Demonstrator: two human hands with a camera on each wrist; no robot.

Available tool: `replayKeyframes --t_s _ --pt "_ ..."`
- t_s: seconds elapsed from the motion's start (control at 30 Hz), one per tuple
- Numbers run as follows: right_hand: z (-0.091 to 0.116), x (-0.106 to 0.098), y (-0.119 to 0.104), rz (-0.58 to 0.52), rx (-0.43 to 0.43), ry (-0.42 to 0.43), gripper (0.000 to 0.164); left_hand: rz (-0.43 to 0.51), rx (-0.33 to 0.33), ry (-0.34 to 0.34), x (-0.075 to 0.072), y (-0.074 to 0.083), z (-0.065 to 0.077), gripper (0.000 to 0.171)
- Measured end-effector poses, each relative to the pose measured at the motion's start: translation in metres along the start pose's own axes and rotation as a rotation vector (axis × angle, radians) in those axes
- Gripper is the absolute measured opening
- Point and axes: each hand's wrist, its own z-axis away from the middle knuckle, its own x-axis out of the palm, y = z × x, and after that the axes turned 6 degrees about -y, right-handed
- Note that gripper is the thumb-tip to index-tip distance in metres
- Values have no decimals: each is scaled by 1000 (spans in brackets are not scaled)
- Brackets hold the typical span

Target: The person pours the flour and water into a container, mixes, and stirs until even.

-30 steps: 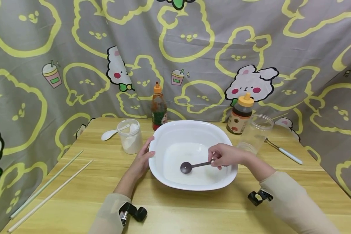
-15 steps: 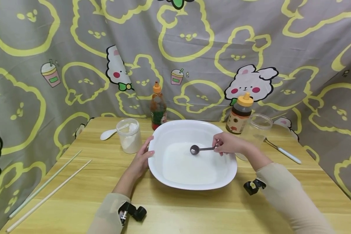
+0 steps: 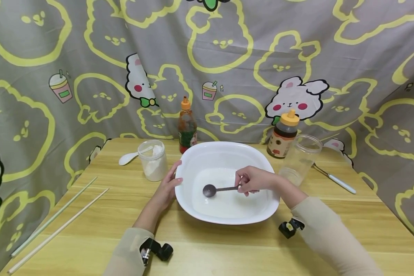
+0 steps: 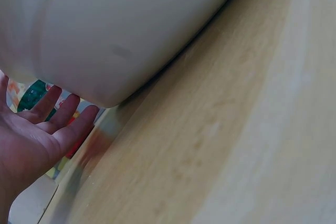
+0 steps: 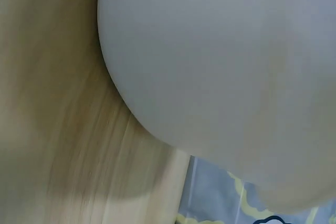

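Note:
A white basin with rounded corners stands mid-table, a pale whitish layer across its bottom. My left hand holds its left rim, thumb over the edge. In the left wrist view, the fingers of that hand reach along the outer wall. Over the basin, my right hand pinches the handle of a dark brown measuring spoon. The spoon's round bowl is low inside the basin, left of centre. In the right wrist view the basin's outer wall fills most of the picture, and the hand is hidden.
Left of the basin stands a jar of white powder beside a white spoon. Behind are a sauce bottle and a yellow-capped bottle. An empty clear jar, a blue-handled utensil and two sticks lie around.
The right hand has swept the spoon away to the back right of the basin, then back left and nearer. The left hand has stayed at the rim.

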Motion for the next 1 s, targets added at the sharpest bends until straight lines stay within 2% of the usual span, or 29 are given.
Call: replayKeyframes --t_s 0.2,0.33,0.47,0.6,0.77,0.9,1.0 --pt "21 -1 -2 40 6 -13 5 4 2 -2 0 1 1 61" --pt "33 -9 0 78 50 23 6 5 -3 -2 -1 1 2 62" --pt "36 -19 5 125 92 87 6 3 -6 -1 -2 1 2 62" --pt "28 -25 9 155 103 167 6 3 -8 2 -2 2 2 62" --pt "9 -21 11 76 104 210 6 9 -8 -4 -1 1 1 62" --pt "-7 -12 9 22 71 221 8 19 -5 -7 -1 1 0 61" --pt "-14 -4 4 21 44 194 8 21 -3 -10 0 1 0 61"
